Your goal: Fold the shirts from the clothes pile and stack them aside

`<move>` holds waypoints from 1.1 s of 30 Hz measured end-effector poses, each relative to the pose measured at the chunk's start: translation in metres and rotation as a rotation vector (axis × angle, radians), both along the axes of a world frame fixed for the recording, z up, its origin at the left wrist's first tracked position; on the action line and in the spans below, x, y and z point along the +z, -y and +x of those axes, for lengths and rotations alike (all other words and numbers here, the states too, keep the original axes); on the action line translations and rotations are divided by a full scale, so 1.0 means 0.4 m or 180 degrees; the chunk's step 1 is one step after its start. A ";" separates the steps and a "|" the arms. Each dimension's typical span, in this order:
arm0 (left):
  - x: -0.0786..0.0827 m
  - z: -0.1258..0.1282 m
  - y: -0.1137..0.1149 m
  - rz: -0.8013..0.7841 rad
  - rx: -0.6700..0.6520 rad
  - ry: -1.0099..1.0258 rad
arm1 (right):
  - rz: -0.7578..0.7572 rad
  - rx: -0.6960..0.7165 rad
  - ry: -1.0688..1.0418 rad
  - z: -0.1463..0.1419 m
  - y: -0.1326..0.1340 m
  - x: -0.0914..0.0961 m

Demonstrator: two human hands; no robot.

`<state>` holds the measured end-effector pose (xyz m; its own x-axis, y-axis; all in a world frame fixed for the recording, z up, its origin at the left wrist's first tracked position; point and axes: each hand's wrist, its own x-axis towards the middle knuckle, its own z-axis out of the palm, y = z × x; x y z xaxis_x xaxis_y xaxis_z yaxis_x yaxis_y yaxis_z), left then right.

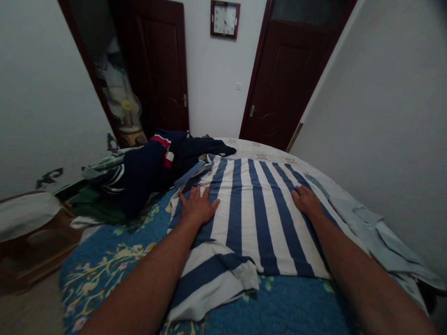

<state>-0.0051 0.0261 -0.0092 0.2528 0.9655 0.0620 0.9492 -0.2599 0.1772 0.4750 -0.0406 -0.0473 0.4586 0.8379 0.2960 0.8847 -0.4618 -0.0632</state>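
A blue-and-white striped shirt [247, 209] lies spread out on the blue floral quilt, its collar toward the far left and one sleeve [216, 274] angled toward me. My left hand [199, 204] rests flat on the shirt's left part, fingers spread. On the right part, my right hand [307, 200] lies palm down, fingers pointing inward and nothing visibly gripped. The blue quilt [279, 302] shows beneath the near hem.
A heap of dark clothes [139, 172] sits left of the shirt. Pale blue garments [377, 228] lie along the right side. A wooden chair [35, 237] with a white cover stands at the left. A patterned white tabletop cover [258, 149] shows at the far edge.
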 end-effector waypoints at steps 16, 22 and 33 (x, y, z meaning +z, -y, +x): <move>-0.003 0.039 0.095 0.0266 -0.1971 0.0314 | -0.0467 0.1612 -0.0052 -0.491 0.187 0.024; -0.007 0.037 0.094 0.0161 -0.1304 0.0302 | -0.0490 0.2015 -0.0222 -0.590 0.097 0.051; -0.024 0.043 0.086 0.0149 -0.0863 0.0318 | -0.0272 0.2039 -0.0335 -0.664 -0.171 0.052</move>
